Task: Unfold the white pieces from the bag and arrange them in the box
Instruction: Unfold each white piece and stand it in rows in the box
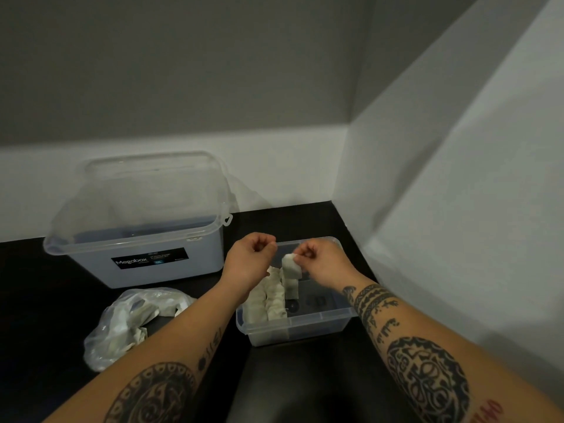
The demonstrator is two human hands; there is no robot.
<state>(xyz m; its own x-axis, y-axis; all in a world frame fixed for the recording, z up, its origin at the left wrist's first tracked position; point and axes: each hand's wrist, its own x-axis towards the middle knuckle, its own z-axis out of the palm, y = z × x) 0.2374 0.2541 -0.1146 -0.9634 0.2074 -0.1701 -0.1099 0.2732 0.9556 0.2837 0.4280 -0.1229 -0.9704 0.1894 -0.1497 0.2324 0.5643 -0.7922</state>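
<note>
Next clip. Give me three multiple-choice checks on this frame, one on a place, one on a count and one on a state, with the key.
1. Where does the plastic bag lie?
A) on the table, left of the small clear box
B) inside that box
C) right of that box

2. How many clear plastic containers stand on the black table?
A) one
B) two
C) four

3. The white piece at the right hand is:
A) lying flat on the table
B) inside the bag
C) pinched by the fingers above the small box

Key:
1 A: the bag lies on the table by the box's left side.
2 B: only the Megabox tub and the small box are there.
3 C: the fingers grip the piece's top end.
</note>
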